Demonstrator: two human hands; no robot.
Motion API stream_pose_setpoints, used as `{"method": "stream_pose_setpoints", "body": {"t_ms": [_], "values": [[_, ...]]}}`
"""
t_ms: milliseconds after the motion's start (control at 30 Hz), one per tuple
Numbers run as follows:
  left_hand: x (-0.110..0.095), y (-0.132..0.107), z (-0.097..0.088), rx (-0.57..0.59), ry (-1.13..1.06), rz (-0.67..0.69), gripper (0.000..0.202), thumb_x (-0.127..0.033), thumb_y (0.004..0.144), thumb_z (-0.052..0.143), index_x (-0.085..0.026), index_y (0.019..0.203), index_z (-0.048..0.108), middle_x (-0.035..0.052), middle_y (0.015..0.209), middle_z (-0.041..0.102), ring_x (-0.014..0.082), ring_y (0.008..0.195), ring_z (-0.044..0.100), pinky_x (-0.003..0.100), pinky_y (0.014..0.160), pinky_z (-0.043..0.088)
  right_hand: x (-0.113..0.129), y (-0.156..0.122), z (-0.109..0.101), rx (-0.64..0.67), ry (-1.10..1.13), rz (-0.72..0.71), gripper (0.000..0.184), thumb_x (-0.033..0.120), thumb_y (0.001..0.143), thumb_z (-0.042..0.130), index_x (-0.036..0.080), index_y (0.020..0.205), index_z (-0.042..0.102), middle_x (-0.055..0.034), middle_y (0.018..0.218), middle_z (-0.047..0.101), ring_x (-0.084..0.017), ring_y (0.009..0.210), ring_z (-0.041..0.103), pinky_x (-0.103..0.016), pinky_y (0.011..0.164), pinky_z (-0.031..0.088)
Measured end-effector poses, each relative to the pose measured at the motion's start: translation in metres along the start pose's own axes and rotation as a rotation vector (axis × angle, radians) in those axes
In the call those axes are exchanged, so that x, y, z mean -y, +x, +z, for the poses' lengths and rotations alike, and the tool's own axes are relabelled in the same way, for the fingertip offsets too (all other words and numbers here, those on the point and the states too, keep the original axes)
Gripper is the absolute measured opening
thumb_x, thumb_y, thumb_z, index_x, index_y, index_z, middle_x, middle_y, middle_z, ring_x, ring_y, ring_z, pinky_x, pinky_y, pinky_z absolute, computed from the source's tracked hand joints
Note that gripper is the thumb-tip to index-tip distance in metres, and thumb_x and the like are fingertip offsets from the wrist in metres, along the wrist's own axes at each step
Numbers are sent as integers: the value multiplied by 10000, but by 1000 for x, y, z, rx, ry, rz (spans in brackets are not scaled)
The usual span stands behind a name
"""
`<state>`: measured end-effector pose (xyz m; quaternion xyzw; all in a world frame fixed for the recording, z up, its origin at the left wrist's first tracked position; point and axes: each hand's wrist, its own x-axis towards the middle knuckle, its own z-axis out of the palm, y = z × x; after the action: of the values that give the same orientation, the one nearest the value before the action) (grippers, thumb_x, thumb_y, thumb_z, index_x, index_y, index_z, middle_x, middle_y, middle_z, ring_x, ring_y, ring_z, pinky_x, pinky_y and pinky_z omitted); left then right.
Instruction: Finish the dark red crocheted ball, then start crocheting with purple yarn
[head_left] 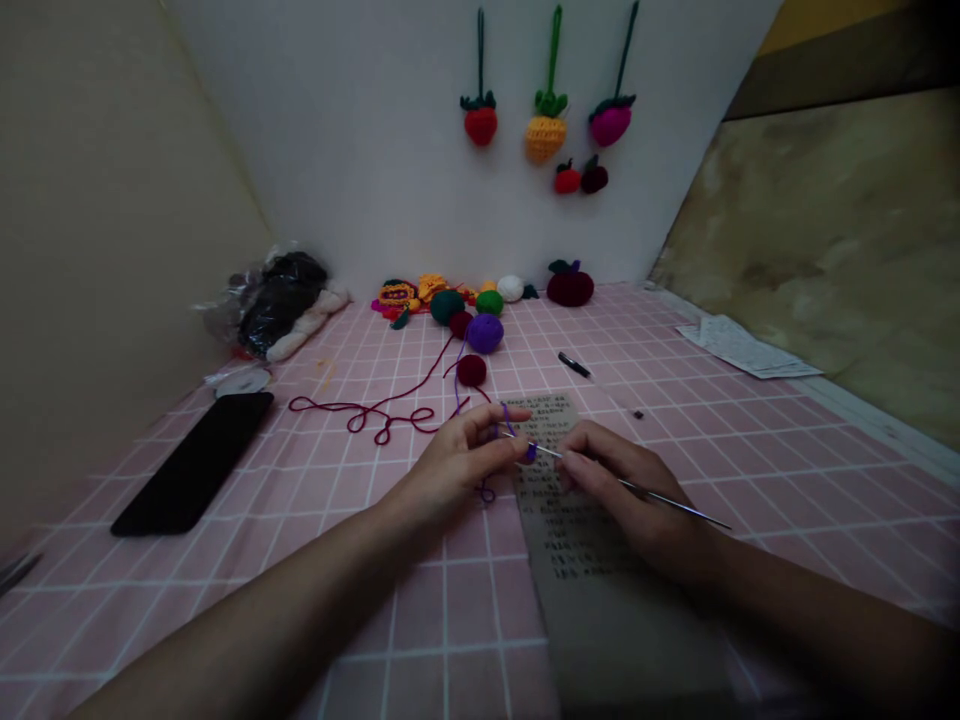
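Note:
My right hand point(611, 480) is closed round a thin metal crochet hook point(679, 505), its tip pointing left. Between thumb and fingers, my left hand point(472, 450) pinches a small piece of purple crochet point(532, 452), with purple yarn looped over its raised index finger. The hook's tip meets the purple piece. That yarn runs back toward a purple yarn ball point(485, 333). Beneath both hands lies a sheet of brown cardboard point(600, 630) with handwritten lines, partly covered by my right hand. Just beyond my left hand rests a dark red ball point(472, 371).
Dark red yarn point(360, 408) trails in loops at the left, beyond a black phone-like slab point(195, 465). A pen point(574, 364) lies to the right, papers point(746, 347) farther off. Crocheted pieces point(397, 295) and a dark red crocheted fruit point(570, 288) sit by the wall.

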<state>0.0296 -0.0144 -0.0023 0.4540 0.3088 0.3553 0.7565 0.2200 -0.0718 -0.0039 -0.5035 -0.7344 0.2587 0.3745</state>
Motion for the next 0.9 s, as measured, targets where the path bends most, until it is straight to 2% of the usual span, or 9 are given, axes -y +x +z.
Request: {"method": "stream_pose_setpoints", "body": {"t_ms": [200,367,467,533,633,700,767,900], "values": [[3,1,-1,13,-11,39,427,-143,685,773,-185,1083,626,0,805,628,101,696,579,246,698,428,0,1,2,21,47,35,267,354,989,410,214,784,509,26,711,511,-129,643,497,-257,578,397],[-1,-2,1,-25,99,68,430,-149,696,758,-192,1104,628,-31,722,583,85,635,536,228,639,396,1,1,2,21,70,50,279,345,995,400,215,777,515,24,739,548,-135,700,530,-258,629,416],[-2,-3,3,-55,162,92,482,-149,701,747,-177,1157,594,-34,720,571,79,625,520,219,609,378,3,2,4,31,10,38,268,334,996,382,214,790,505,22,713,546,-138,655,531,-264,591,405],[0,-3,6,-71,160,103,518,-149,699,745,-160,1183,563,-42,708,558,75,614,508,216,597,374,4,2,7,12,-137,-59,225,287,983,385,206,809,501,15,696,550,-147,632,534,-287,611,402],[9,-2,9,-101,117,116,570,-166,682,757,-166,1203,527,-50,710,558,71,590,494,219,577,370,3,1,14,-69,-501,-298,178,193,949,396,180,826,523,-20,728,590,-182,678,558,-382,763,378],[14,-1,10,-101,73,111,585,-191,678,766,-182,1208,518,-53,711,563,63,547,471,220,540,344,1,0,17,-109,-683,-379,187,167,941,395,167,824,540,-40,752,611,-203,705,570,-426,817,334],[17,-1,9,-73,12,84,570,-212,678,774,-189,1191,526,-57,694,557,56,505,439,222,507,311,-1,0,17,-130,-737,-385,200,165,945,393,161,819,548,-42,743,613,-206,698,572,-426,817,316],[12,-1,5,3,-56,19,535,-197,656,796,-187,1143,576,-58,658,536,61,508,433,234,516,304,-5,-1,15,-131,-634,-383,179,174,950,401,170,854,552,-31,766,630,-193,715,569,-406,828,302]]}}
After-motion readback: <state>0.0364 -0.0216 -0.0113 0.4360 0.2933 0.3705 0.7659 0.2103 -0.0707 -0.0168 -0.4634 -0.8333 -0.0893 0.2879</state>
